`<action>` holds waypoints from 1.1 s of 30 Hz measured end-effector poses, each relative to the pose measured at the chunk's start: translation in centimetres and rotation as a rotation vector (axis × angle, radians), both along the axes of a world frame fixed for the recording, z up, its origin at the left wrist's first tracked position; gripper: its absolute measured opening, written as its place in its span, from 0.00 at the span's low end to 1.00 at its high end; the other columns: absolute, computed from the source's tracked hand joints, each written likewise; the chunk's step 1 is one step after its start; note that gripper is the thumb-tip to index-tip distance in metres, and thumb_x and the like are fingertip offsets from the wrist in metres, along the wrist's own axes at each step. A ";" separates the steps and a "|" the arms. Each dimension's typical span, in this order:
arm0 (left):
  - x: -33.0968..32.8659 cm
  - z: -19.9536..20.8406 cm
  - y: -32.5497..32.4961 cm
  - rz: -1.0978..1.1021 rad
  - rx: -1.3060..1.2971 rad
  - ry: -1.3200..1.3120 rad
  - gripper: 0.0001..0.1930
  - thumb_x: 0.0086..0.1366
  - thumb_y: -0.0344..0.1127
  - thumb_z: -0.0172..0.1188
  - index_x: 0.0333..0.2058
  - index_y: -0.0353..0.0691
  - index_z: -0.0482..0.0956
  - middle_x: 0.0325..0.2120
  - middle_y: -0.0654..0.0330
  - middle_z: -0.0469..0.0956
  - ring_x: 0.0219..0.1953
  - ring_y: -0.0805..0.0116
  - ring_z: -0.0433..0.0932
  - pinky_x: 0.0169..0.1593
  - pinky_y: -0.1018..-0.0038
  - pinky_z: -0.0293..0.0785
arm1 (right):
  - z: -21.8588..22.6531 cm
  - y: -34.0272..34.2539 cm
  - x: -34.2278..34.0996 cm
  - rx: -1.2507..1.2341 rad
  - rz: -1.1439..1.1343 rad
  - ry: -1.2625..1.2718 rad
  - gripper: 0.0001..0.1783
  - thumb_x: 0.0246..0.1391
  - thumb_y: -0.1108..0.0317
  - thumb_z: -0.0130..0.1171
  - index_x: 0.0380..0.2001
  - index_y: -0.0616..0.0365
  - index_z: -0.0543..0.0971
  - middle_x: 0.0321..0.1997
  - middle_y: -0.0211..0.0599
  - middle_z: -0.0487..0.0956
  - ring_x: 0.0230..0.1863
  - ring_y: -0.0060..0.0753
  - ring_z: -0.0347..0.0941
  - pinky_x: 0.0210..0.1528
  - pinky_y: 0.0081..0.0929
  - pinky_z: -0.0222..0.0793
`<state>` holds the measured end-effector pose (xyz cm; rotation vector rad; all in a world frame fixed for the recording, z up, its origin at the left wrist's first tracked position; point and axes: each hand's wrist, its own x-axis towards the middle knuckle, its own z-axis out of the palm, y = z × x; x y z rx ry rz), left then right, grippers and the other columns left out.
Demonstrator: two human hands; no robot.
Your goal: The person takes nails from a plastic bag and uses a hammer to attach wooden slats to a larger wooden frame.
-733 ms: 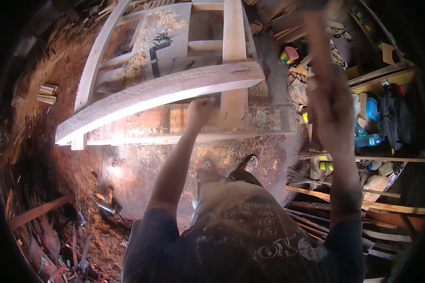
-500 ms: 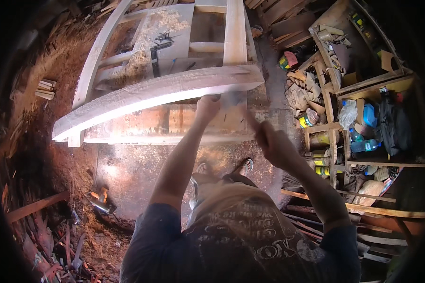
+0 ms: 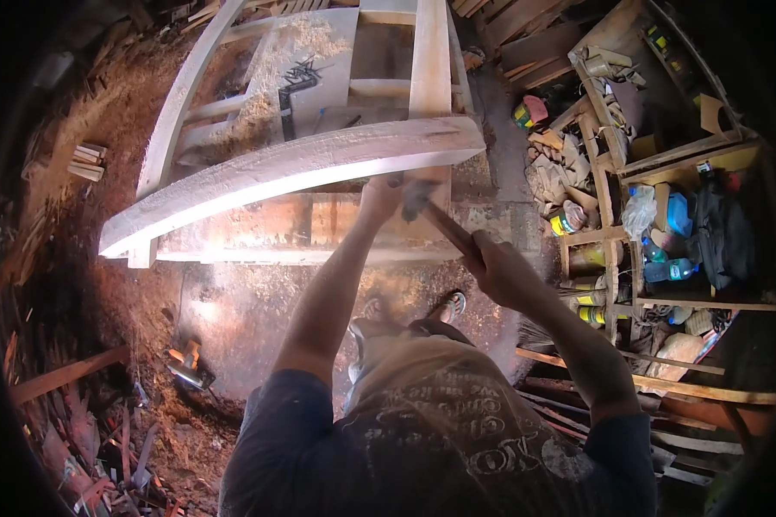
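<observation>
My right hand is wrapped round the wooden handle of a hammer. The hammer's dark head is smeared by motion and lies close to the right of my left hand. That left hand is closed, right below the near face of a thick curved wooden beam; what its fingers grip is hidden. Running left to right, the beam rests across the end of a pale wooden frame.
Inside the frame, a black angled tool lies among wood shavings. A power tool sits on the dusty floor at left. Wooden shelves with bottles, cans and wood scraps stand at right. Scrap wood is piled at lower left.
The hammer's head has come down a little toward me, just right of my left hand. My right hand has shifted slightly right and lower; my left hand stays at the beam.
</observation>
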<state>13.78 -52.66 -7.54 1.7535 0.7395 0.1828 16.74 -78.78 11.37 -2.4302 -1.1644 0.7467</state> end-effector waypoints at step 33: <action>6.7 14.3 -10.2 0.796 -0.137 -0.313 0.08 0.69 0.33 0.60 0.38 0.33 0.79 0.21 0.67 0.71 0.15 0.84 0.58 0.19 0.82 0.53 | -8.1 -7.7 25.3 0.440 0.492 0.462 0.14 0.68 0.58 0.56 0.44 0.57 0.74 0.24 0.26 0.72 0.21 0.18 0.67 0.24 0.22 0.63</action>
